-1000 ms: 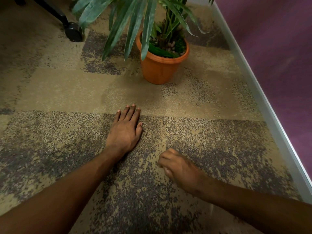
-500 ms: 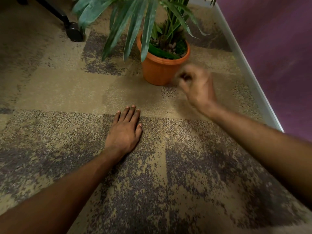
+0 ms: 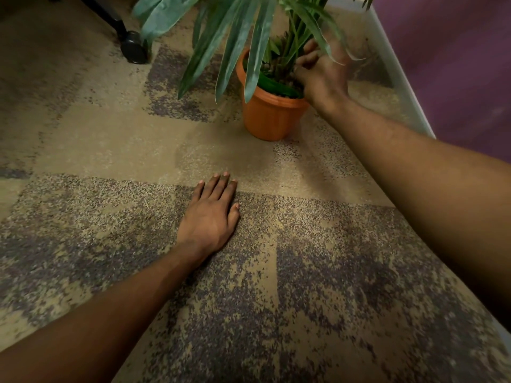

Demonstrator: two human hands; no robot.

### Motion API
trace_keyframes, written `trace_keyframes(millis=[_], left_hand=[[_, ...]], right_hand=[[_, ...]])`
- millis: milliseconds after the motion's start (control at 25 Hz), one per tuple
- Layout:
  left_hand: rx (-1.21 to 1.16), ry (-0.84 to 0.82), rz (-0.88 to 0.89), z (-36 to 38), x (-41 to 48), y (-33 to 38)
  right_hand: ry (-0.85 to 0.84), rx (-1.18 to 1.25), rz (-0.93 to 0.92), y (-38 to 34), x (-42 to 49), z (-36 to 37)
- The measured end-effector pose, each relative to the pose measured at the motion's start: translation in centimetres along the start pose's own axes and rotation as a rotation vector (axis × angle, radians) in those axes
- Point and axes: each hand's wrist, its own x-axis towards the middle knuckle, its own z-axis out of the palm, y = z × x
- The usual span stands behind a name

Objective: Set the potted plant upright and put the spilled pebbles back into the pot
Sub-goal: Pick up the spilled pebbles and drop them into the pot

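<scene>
**Pebbles going back in: where a drop could still go astray**

The pot (image 3: 269,114) stood upright on the carpet (image 3: 110,150), near the white skirting (image 3: 398,78) and the purple wall (image 3: 456,64), with the plant's long leaves (image 3: 221,42) fanning toward the camera. Pebbles (image 3: 276,69) showed as small pale lumps on the soil inside the rim; no loose ones could be made out on the mottled carpet, though its speckle would hide them well.

The right hand (image 3: 322,74) was over the far right side of the rim, fingers curled inward and down toward the soil. Whether its grip was closed on pebbles or already slack could not be told, since the fingers hid the palm and the hand was slightly blurred. The left hand (image 3: 211,219) lay flat and spread on the carpet, holding nothing, well apart from the pot, probably bracing the lean.

The risks looked modest but real. The hand sat at the rim's edge, so a release there could send pebbles down the outside wall and toward the skirting. The wrist pressing the rim, or the forearm pushing through the leaves, could tip the pot again. A chair castor (image 3: 134,49) stood nearby, a place for strays to roll under.
</scene>
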Motion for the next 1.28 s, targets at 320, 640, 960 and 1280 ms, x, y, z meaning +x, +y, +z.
trace_keyframes(millis=[320, 640, 960, 1280], left_hand=[[-0.002, 0.015, 0.000, 0.1, 0.0, 0.0], [-0.003, 0.015, 0.001, 0.1, -0.1, -0.1], [0.003, 0.009, 0.017, 0.1, -0.1, -0.1], [-0.005, 0.010, 0.023, 0.4, 0.2, -0.4]], right_hand=[[0.099, 0.002, -0.034, -0.9, -0.8, 0.9], [0.067, 0.111, -0.121, -0.3, -2.7, -0.7], [0.160, 0.109, -0.079, 1.6, -4.5, -1.2], [0.168, 0.056, -0.104, 2.0, -6.8, 0.5]])
